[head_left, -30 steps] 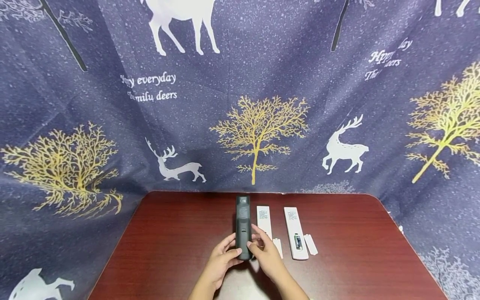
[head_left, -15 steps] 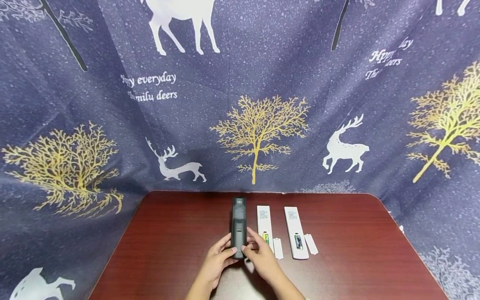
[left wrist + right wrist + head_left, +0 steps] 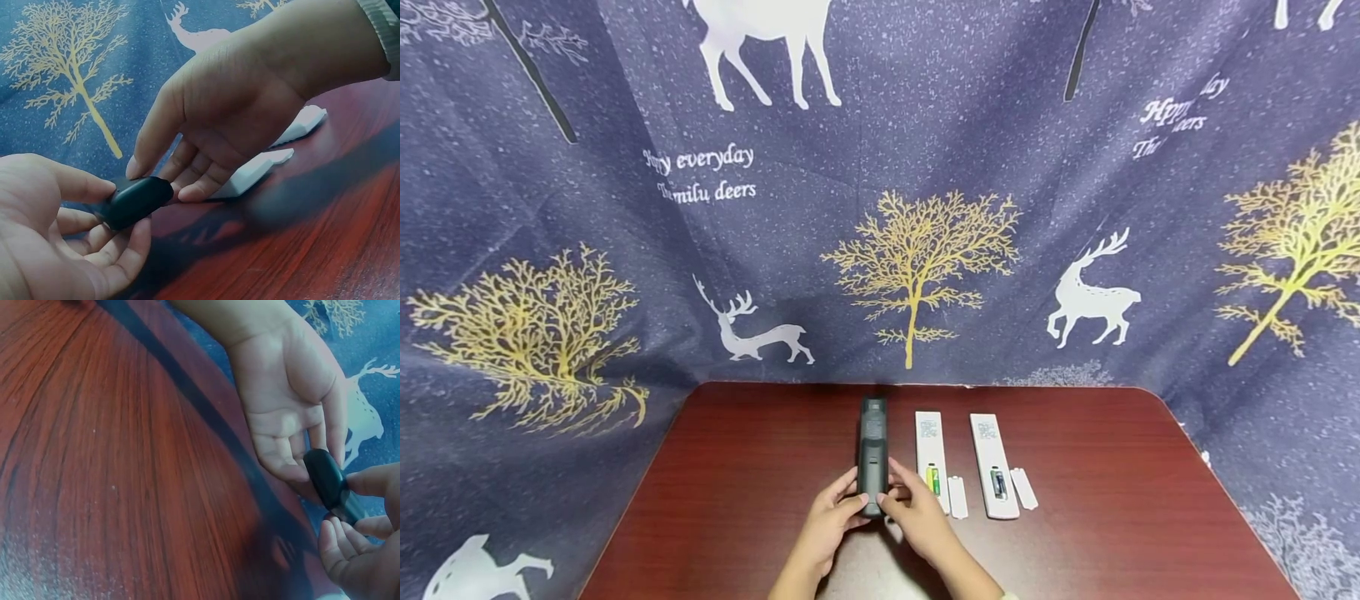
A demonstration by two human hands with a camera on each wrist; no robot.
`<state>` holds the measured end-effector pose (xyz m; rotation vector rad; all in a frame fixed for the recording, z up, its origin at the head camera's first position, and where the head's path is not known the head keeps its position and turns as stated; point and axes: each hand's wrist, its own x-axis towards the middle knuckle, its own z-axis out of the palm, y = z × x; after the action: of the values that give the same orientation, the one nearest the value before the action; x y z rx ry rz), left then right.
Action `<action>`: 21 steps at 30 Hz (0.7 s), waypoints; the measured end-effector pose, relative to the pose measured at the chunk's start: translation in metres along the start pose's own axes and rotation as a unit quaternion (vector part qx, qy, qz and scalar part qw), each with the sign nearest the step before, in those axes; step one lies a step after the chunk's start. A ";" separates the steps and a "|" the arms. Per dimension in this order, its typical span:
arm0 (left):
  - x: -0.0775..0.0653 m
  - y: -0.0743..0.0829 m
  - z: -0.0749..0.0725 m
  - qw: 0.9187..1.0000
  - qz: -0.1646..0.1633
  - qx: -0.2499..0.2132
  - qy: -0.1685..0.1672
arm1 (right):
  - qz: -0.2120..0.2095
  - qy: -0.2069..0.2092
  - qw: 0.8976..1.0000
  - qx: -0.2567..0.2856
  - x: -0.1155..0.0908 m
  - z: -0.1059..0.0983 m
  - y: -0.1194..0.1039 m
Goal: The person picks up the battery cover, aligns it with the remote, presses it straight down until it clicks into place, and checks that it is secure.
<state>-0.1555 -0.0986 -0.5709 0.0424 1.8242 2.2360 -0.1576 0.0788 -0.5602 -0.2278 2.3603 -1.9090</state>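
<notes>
A black remote control (image 3: 872,454) is held back side up between both hands, its far end pointing at the backdrop. My left hand (image 3: 829,517) grips the near end from the left, thumb on the edge and fingers curled beneath. From the other side my right hand (image 3: 917,512) pinches the same end, its thumb close to the left thumb. The left wrist view shows the rounded end of the remote (image 3: 140,200) between the two sets of fingers. In the right wrist view the black remote (image 3: 325,478) again sits between the fingertips, above the tabletop.
Two white remotes (image 3: 928,437) lie face down to the right, their battery bays uncovered. A green-yellow battery (image 3: 933,479) shows in one, a dark battery (image 3: 997,483) in the other. White battery covers (image 3: 957,497) lie beside them. A patterned cloth (image 3: 865,275) hangs behind the red-brown table (image 3: 737,467).
Both hands have shifted left with the black remote, which is also tipped a little lower. The green-yellow battery in the nearer white remote has come into sight from behind the right hand.
</notes>
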 end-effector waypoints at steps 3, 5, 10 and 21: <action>-0.001 0.001 -0.002 1.000 0.000 0.009 0.004 | -0.002 -0.005 1.000 0.000 0.001 0.002 0.001; -0.001 0.000 -0.003 1.000 -0.001 0.015 0.010 | -0.004 -0.008 1.000 0.000 0.002 0.004 0.001; -0.001 -0.002 -0.005 0.999 -0.003 0.035 0.026 | -0.005 -0.012 1.000 -0.002 0.005 0.007 0.005; -0.001 -0.004 -0.010 0.998 -0.002 0.061 0.023 | 0.013 -0.024 1.000 -0.011 0.007 0.013 0.014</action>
<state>-0.1552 -0.1073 -0.5766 0.0108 1.9811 2.1376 -0.1634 0.0678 -0.5761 -0.2403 2.3428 -1.8475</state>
